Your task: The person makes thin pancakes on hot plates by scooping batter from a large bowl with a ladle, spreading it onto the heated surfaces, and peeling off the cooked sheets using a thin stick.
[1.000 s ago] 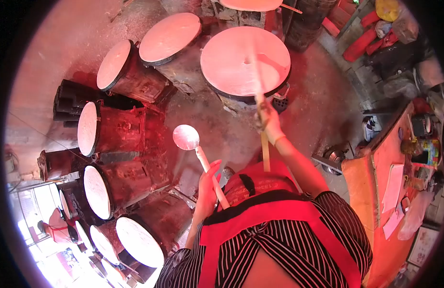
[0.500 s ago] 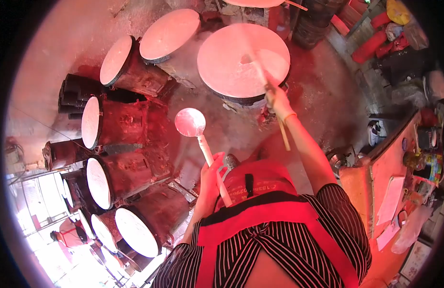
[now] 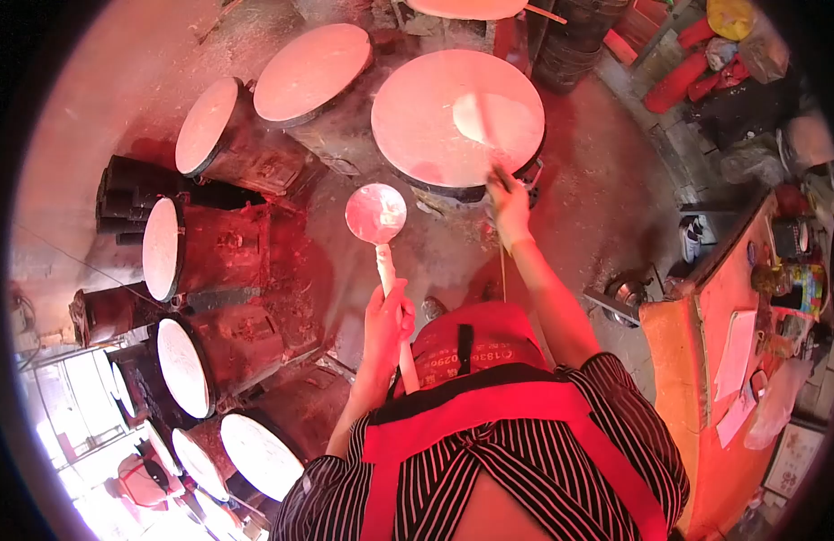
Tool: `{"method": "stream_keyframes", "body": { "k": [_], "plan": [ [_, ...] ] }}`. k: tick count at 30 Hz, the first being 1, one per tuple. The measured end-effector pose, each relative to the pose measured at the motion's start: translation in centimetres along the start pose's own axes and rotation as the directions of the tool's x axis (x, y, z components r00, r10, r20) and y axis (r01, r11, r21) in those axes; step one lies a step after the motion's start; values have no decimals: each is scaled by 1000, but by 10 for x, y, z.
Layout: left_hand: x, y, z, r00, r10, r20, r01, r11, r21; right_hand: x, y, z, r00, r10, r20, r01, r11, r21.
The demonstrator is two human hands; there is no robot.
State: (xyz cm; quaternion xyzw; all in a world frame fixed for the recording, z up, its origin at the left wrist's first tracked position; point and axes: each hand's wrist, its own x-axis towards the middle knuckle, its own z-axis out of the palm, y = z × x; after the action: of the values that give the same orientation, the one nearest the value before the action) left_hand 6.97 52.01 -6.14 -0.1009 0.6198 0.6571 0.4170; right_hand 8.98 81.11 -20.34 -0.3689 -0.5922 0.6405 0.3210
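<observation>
Reddish light washes the floor (image 3: 457, 257) beyond the left fingers (image 3: 405, 313); an orange table (image 3: 674, 361) stands to their right, a glaring window (image 3: 74, 397) far left.

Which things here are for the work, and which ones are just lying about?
For the work, it seems:
ladle in the left hand
thin stick in the right hand
round plate nearest that hand

Probably just lying about:
shoe
papers
plastic bag
</observation>
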Motion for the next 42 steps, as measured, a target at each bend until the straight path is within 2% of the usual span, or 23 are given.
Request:
{"method": "stream_keyframes", "body": {
  "k": [1, 2, 3, 6, 9, 11, 12, 14, 17, 20, 22, 23, 25, 29, 31, 33, 34, 35, 36, 39, 40, 41, 42],
  "plan": [
    [5, -3, -5, 1000, 15, 9, -15, 1000, 3, -17, -2, -8, 973, -186, -134, 184, 983, -21],
    [9, -6, -8, 999, 30, 14, -30, 1000, -1, -42, -28, -11, 982, 52, -180, 6, 953, 304],
    [11, -8, -10, 999, 27, 18, -26, 1000, -7, -57, -14, -14, 944, 230, -238, -141, 930, 338],
    [12, -5, -17, 995, 41, 88, -37, 998, -41, -45, 69, -4, 988, 127, -84, -121, 990, 68],
    [12, 4, -16, 992, -45, 119, 49, 998, -34, 1, 41, -17, 993, 113, 37, -112, 993, -24],
    [16, 3, -19, 979, -93, 182, 102, 994, -40, 16, 2, -24, 976, 168, -141, -169, 986, 9],
    [18, 2, -18, 980, -90, 180, 100, 994, -44, 19, -12, -27, 988, 53, -146, -58, 998, -31],
    [27, 3, -15, 974, -98, 203, 110, 993, -51, 5, -24, -41, 957, 277, 88, -275, 961, -29],
    [58, 17, -4, 972, -70, 222, 71, 997, 2, -46, -46, -58, 919, 258, 299, -242, 966, -89],
    [113, 36, 10, 968, 40, 248, -53, 997, 47, -77, -15, -87, 914, 264, 307, -256, 964, -67],
    [161, 40, 21, 956, 69, 285, -93, 993, 69, -72, 81, -102, 977, -209, 29, 211, 968, -132],
    [181, 41, 32, 948, 80, 308, -104, 993, 61, -79, 73, -95, 977, -209, 34, 212, 968, -132],
    [199, 37, 66, 978, 77, 196, -97, 991, 96, -98, 42, -58, 978, 204, -48, -190, 961, 201],
    [208, 18, 96, 983, 30, 183, -36, 999, 26, -100, 35, -25, 903, 384, 190, -425, 858, 287],
    [184, 39, 82, 956, 128, 265, -138, 990, 22, -96, -2, -31, 767, 535, 354, -636, 707, 310],
    [156, 73, 65, 911, 228, 345, -247, 969, 13, -80, -35, -44, 815, 542, 206, -574, 805, 150],
    [139, 88, 52, 863, 10, 506, 115, 970, -214, -72, -52, -61, 878, 451, 159, -473, 868, 152],
    [121, 98, 41, 714, -136, 687, 485, 803, -345, -63, -62, -80, 929, 353, 110, -366, 918, 150],
    [105, 103, 38, 718, -134, 683, 482, 804, -349, -51, -39, -90, 928, 353, 116, -368, 918, 151],
    [74, 101, 27, 734, -207, 647, 536, 761, -364, -50, 27, -86, 962, -273, 12, 270, 942, -201],
    [73, 99, 24, 773, -260, 579, 536, 755, -377, -71, 22, -79, 976, 165, 139, -199, 939, 280],
    [71, 93, 19, 803, -318, 504, 541, 745, -391, -91, 44, -74, 981, -42, 189, 57, 996, -72],
    [68, 80, 13, 805, -321, 499, 542, 741, -396, -105, 58, -81, 918, 145, 368, -42, 961, -273]
  ]
}}
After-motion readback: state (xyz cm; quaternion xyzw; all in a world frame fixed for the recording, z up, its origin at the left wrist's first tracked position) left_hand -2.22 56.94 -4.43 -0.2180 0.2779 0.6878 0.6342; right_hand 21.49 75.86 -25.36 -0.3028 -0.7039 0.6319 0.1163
